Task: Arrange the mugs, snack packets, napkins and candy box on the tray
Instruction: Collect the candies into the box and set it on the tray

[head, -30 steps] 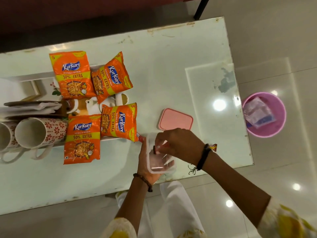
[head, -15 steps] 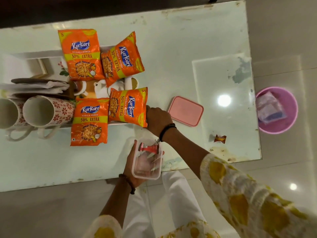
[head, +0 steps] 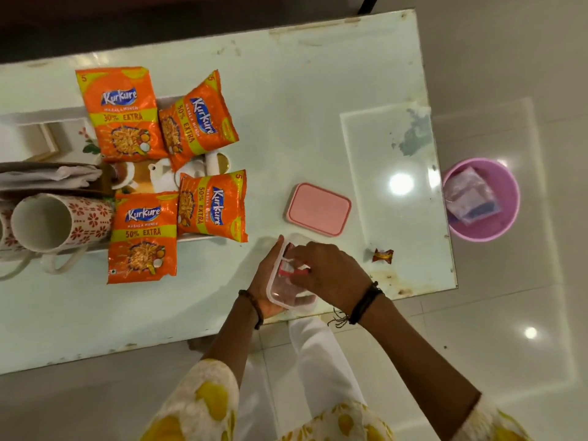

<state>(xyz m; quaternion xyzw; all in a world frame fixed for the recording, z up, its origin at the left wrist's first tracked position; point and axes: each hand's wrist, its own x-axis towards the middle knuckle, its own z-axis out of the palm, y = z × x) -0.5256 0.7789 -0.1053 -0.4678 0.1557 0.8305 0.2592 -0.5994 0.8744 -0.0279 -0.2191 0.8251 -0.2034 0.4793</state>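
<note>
My left hand (head: 265, 283) cups a clear plastic candy box (head: 286, 291) from below, over the table's near edge. My right hand (head: 331, 275) rests on top of the box, fingers closed around a red-and-white candy (head: 291, 268) inside it. The box's pink lid (head: 319, 208) lies on the table just beyond. Several orange snack packets (head: 211, 206) lie over the white tray (head: 28, 122) at the left. Two red-patterned mugs (head: 63, 222) lie on their sides at the tray's near left, with folded napkins (head: 47, 178) behind them.
A loose wrapped candy (head: 383, 256) lies on the table near its right edge. A pink bucket (head: 480, 200) with plastic bags stands on the floor to the right. The pale glass table (head: 302, 106) ends just right of the candy.
My right hand came back from beside the near snack packet to the candy box and now holds a candy inside it. The left hand kept holding the box.
</note>
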